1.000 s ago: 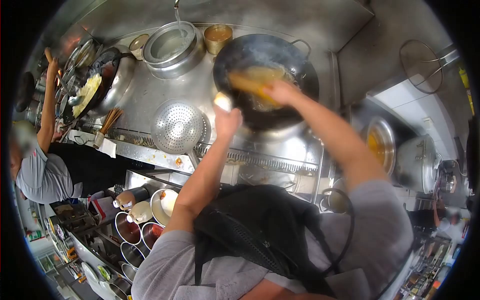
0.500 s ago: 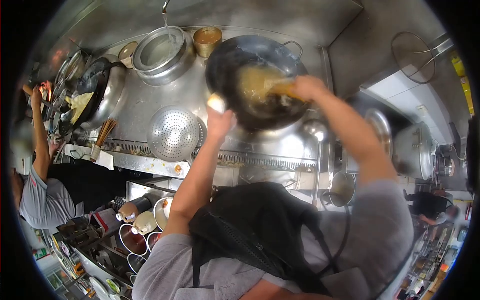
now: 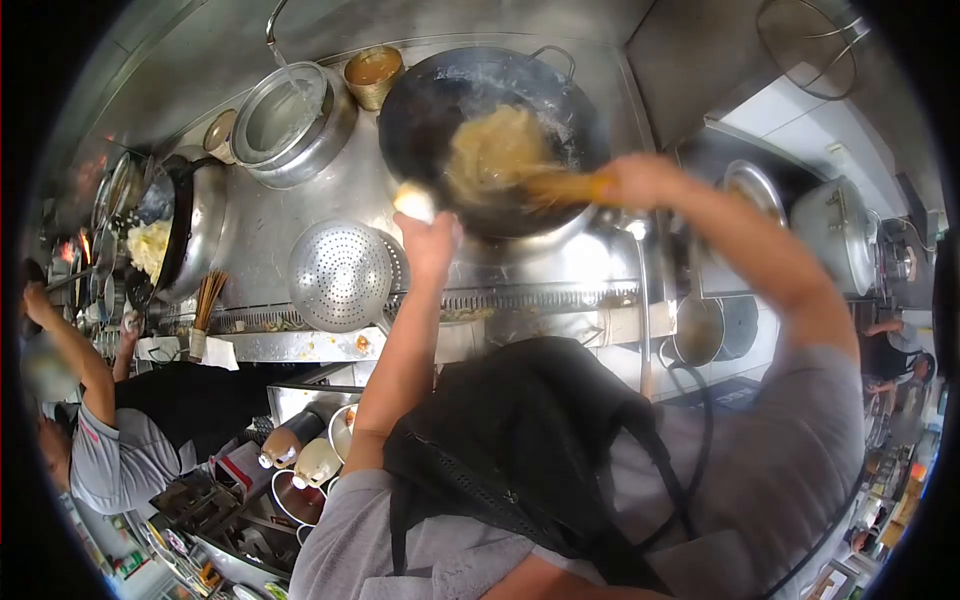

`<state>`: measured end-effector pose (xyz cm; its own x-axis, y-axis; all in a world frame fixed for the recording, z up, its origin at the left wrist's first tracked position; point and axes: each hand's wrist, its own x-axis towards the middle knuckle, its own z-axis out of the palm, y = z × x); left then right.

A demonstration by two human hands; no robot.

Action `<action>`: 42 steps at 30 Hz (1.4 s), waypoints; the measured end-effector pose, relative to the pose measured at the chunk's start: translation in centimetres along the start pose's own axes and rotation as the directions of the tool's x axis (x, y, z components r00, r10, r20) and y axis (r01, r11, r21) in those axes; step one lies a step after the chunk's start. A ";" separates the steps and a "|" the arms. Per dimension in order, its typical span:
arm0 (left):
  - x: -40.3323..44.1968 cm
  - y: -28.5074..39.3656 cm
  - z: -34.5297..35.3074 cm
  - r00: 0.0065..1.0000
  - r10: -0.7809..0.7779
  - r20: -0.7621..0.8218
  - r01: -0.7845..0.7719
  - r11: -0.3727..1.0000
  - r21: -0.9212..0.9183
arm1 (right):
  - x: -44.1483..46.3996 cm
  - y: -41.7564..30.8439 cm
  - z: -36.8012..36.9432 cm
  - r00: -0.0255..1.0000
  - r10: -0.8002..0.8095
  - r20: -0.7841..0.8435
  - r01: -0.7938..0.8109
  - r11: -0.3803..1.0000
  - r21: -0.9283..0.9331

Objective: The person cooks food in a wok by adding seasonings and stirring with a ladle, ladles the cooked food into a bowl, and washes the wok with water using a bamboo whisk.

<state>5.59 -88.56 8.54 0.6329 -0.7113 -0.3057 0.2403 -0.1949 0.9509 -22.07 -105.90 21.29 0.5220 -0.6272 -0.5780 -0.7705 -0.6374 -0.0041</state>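
A large black wok [image 3: 420, 100] sits on the stove, with a loop handle on its far side. My left hand [image 3: 430, 250] is closed around a folded white cloth [image 3: 413, 203] at the wok's near left rim; the grip beneath the cloth is hidden. My right hand [image 3: 650, 182] grips a yellowish bamboo wok brush [image 3: 565, 188] that reaches into the wok from the right. At the brush's far end is a pale yellow swirling mass [image 3: 500, 145], blurred by motion, and I cannot tell whether it is liquid or food.
Left of the wok stand a perforated strainer [image 3: 340, 275], a water-filled metal pot [image 3: 285, 125] under a tap and a brass-coloured container [image 3: 374, 75]. A ladle [image 3: 640, 270] lies at right. A co-worker [image 3: 130, 440] handles another wok [image 3: 178, 230] on the left.
The view has shifted slightly. My right hand and the brush have moved relative to the wok, and the yellow mass has swirled. My left hand stays at the rim with the cloth.
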 end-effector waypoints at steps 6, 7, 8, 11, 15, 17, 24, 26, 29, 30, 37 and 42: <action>0.2 1.4 -1.5 0.989 -0.094 0.115 0.098 0.995 -0.026 | 12.6 -5.2 -2.9 0.912 0.183 -0.367 -0.150 0.982 0.116; 0.5 1.1 -1.8 0.986 -0.112 0.124 0.116 0.993 -0.023 | 13.7 -7.7 -1.5 0.918 0.231 -0.321 -0.129 0.942 0.308; 0.8 0.4 -1.6 0.992 -0.072 0.108 0.079 0.995 -0.065 | 14.3 -10.0 0.6 0.888 0.233 -0.396 -0.106 0.943 0.316; -0.1 -0.3 -1.4 0.995 0.005 0.099 0.007 0.993 -0.120 | 13.6 -12.4 4.6 0.895 0.120 -0.429 -0.014 0.970 0.243; -2.7 0.1 -1.0 0.996 0.024 0.090 -0.011 0.989 -0.149 | 15.9 -7.6 2.6 0.871 0.183 -0.456 -0.044 0.953 0.298; -3.3 0.7 -0.2 0.999 -0.003 0.053 0.009 0.994 -0.113 | 17.1 -8.7 1.8 0.851 0.285 -0.441 -0.073 0.896 0.438; -0.7 -2.1 -0.7 0.993 0.094 0.070 -0.089 0.994 -0.063 | 7.5 -12.4 6.3 0.927 -0.113 -0.357 0.293 0.813 0.503; -0.2 -2.2 -1.1 0.990 0.079 0.114 -0.077 0.997 -0.014 | 2.7 -6.2 5.3 0.951 -0.223 -0.214 0.290 0.882 0.371; -0.8 -1.1 -1.4 0.984 0.108 0.139 -0.115 0.992 0.045 | 0.9 -0.2 -1.1 0.998 -0.057 0.021 0.058 0.998 -0.039; -1.5 0.0 -1.0 0.988 0.067 0.139 -0.060 0.997 -0.056 | 2.4 0.0 -2.3 0.998 0.033 -0.063 -0.036 0.997 -0.062; -1.6 -0.9 -1.6 0.989 0.138 0.054 -0.141 0.989 0.054 | 13.2 -12.2 2.8 0.877 0.285 -0.386 -0.122 0.911 0.394; -1.1 -1.2 -1.2 0.955 0.295 -0.039 -0.264 0.902 0.343 | 4.9 -12.2 5.0 0.956 0.042 -0.291 0.049 0.953 0.298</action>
<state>5.48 -86.76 7.63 0.7035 -0.7106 -0.0136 -0.2029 -0.2191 0.9544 -11.97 -98.99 14.42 0.5729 -0.7567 -0.3151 -0.8182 -0.5051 -0.2748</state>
